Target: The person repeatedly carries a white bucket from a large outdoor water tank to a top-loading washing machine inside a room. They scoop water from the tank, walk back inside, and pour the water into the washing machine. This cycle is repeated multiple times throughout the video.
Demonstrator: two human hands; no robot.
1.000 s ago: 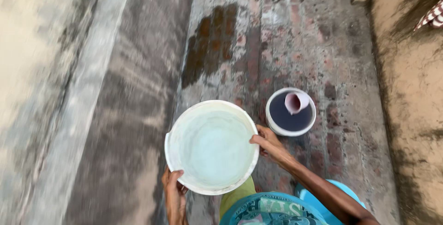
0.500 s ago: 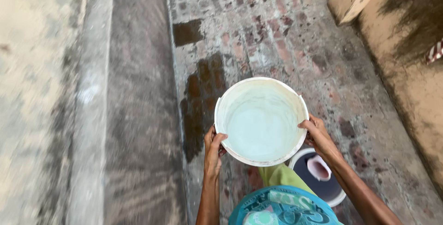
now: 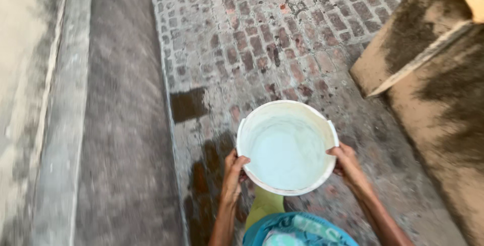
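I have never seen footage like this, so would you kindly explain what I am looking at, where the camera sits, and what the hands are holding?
There is no machine here: the camera is worn on a person's head and looks down at their own two bare hands. The left hand and the right hand each grip the rim of a round white bucket, held open side up; its pale inside looks empty, though blur makes that uncertain. Beneath lies brick paving with dark wet patches. A grey concrete strip runs along the left, and a stained wall stands on the right.
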